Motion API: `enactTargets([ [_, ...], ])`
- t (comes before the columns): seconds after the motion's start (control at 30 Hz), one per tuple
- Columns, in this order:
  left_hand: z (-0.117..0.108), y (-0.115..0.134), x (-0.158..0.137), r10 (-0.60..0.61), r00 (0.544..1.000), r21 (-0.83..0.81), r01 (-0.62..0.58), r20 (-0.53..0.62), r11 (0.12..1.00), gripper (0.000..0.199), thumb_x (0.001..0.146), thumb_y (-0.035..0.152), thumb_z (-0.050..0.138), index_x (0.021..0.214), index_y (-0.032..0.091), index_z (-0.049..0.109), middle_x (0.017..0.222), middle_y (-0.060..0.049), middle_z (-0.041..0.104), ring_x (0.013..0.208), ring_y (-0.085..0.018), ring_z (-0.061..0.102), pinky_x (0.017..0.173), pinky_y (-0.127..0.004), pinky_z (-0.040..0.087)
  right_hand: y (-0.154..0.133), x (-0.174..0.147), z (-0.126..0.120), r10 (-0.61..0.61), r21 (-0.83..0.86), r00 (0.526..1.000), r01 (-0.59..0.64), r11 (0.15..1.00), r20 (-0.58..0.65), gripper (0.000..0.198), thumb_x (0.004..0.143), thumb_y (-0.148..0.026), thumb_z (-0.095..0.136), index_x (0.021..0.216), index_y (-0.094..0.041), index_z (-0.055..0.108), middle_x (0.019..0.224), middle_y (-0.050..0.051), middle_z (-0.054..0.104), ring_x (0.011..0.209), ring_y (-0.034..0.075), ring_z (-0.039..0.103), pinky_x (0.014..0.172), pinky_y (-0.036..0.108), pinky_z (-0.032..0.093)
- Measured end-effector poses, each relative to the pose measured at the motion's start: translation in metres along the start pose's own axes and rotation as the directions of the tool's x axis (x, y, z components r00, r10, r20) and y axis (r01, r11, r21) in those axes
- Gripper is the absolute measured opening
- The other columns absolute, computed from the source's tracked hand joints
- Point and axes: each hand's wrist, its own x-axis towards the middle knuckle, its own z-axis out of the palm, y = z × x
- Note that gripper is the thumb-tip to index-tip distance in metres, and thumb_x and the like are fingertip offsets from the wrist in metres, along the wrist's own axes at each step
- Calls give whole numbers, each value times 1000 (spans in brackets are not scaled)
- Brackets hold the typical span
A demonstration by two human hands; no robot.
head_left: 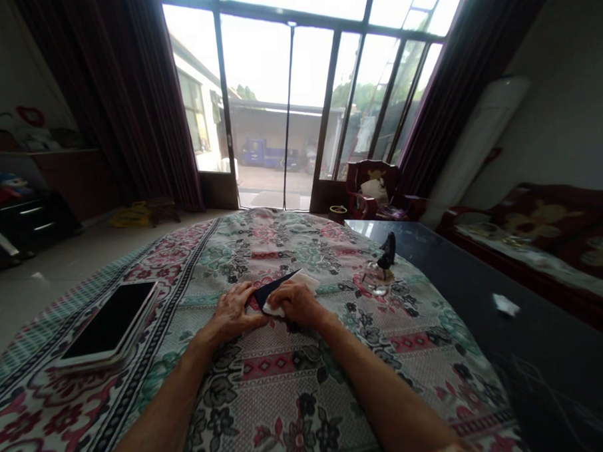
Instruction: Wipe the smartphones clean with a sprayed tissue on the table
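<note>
A dark blue flat object (270, 290), its exact kind unclear, lies on the patterned tablecloth (289, 400) between my hands. My left hand (235, 310) grips its left end, fingertips at the upper edge and thumb at the lower edge. A crumpled white tissue or cloth (308, 279) is bunched under my right hand (297, 303), whose fingers close on it and press it against the dark object. The palm covers part of both. To the right stands a clear spray bottle (376, 281) with a black spray head (388, 250).
On the left of the table lies a tablet (110, 322), apparently stacked on another flat thing. A dark glossy table (537, 362) adjoins on the right, bearing a crumpled white tissue (505, 305). Wooden seats (546, 222) stand beyond it, and a glass door (276, 107) faces me.
</note>
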Motion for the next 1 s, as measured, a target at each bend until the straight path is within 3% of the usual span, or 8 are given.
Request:
enactTargets([
  [0.13,9,-2,0,-2,998,18,3,-60,1000,70,73,51,67,134,20,54,149,-14,46,140,-32,39,113,-46,31,-9,1,11,-25,-98,998,20,995,-53,34,75,-1,53,92,-21,75,110,1,74,99,16,65,96,31,46],
  [0.37,11,-4,1,27,996,1,-27,-84,1000,68,73,49,68,134,24,54,147,-11,48,138,-31,40,111,-45,32,-7,0,7,153,-148,978,-174,974,-144,23,75,-5,59,78,-22,74,102,0,76,94,16,66,95,32,46],
  [0.5,8,-3,1,42,996,-2,-42,-80,999,67,72,52,69,132,25,57,146,-10,50,136,-32,42,110,-46,33,13,-7,-12,263,-195,930,-316,928,-256,26,73,-3,56,75,-22,73,97,1,77,93,17,67,96,31,45],
  [0.67,8,1,0,34,994,9,-33,-100,999,67,74,59,65,130,22,58,145,-12,50,135,-33,43,109,-47,34,36,-15,-31,426,-230,838,-514,827,-341,31,76,-4,53,87,-22,76,105,5,75,104,20,66,102,32,42],
  [0.83,9,6,0,28,991,34,-24,-130,999,59,73,56,67,122,23,62,141,-11,54,133,-32,46,108,-46,35,42,-14,-35,466,-237,795,-575,783,-387,36,80,-4,49,98,-21,75,114,9,72,113,24,63,105,38,40],
  [0.93,9,7,0,32,990,32,-27,-134,999,57,73,55,68,121,25,63,141,-10,55,133,-32,46,108,-46,35,30,-10,-27,416,-249,819,-532,809,-397,36,82,-1,48,101,-19,73,123,9,68,118,23,58,107,36,37],
  [1.0,9,7,0,33,990,34,-29,-138,999,58,72,55,68,121,24,63,140,-10,55,133,-33,46,107,-47,36,17,-7,-18,336,-272,880,-432,860,-335,33,84,-2,50,99,-19,73,125,8,67,117,21,57,105,34,38],
])
